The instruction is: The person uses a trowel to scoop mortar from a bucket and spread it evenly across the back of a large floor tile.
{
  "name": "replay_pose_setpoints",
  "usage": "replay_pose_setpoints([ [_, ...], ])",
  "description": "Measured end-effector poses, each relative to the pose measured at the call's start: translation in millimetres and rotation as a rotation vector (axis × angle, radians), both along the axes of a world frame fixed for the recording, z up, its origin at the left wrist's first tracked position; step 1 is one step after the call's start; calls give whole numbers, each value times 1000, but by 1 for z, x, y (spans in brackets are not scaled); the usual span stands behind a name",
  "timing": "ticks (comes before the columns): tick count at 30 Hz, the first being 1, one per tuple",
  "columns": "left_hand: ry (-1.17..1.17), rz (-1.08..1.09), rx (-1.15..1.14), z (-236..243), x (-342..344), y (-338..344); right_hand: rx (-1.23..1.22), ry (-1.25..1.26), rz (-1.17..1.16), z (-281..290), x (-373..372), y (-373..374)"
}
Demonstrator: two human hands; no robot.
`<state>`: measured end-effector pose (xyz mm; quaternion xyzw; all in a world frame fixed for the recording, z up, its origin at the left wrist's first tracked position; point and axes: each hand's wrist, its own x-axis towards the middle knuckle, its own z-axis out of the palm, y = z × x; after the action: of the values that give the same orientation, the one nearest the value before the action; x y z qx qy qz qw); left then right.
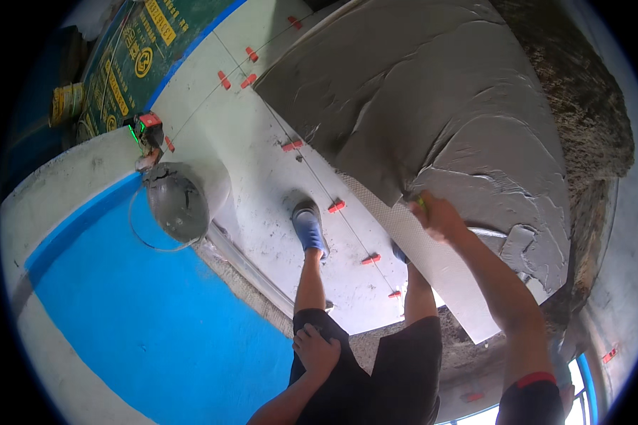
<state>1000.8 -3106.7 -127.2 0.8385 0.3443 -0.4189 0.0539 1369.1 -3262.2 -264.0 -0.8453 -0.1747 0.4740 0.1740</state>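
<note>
My right hand (436,216) grips the green handle of a trowel (400,191), whose blade lies on wet grey adhesive (461,92) coating the back of a large tile (468,312). A bare textured strip of that tile's back shows along its lower left side. My left hand (315,347) rests on my dark shorts over my left thigh, fingers bent and slightly apart, holding nothing.
White floor tiles with red levelling wedges (337,206) surround my feet. At the left stand a mortar-smeared bucket (177,205), a laser level (149,131), a blue-coated recessed area (120,283) and a green protective sheet (131,67). Rough screed (585,120) borders the right.
</note>
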Motion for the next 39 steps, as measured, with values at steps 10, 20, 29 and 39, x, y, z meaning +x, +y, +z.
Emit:
replay_pose_setpoints([
  [10,-68,47,-85,13,19,25,-111,172,-35,5,-120,39],
  [20,-132,93,-191,24,25,67,-81,-239,-305,-20,-74,107],
  [29,-308,-25,-226,23,52,126,51,-20,-406,-13,-159,172],
  [39,-52,-134,-296,22,50,164,-34,-299,-740,-18,-95,257],
])
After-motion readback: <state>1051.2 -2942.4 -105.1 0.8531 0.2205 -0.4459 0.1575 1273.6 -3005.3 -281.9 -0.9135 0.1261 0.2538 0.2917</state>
